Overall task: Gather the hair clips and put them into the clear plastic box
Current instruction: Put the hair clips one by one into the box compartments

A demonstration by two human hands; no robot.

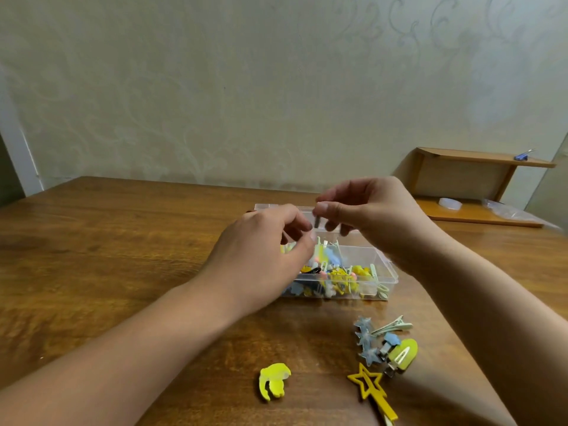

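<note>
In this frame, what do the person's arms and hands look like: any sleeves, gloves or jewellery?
Both forearms are bare up to the frame edge, with no sleeve in view. The left hand and right hand wear no gloves, and no rings, watch or bracelets show. The nails look short and unpainted.

Both hands (261, 241) crowd over box (388, 279); bare table (107, 241) left.

Both hands (307, 232) pinch a small, blurred clip (316, 222) above box (385, 267).

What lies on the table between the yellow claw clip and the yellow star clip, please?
In the head view, only bare wooden table lies between the yellow claw clip and the yellow star clip.
</note>
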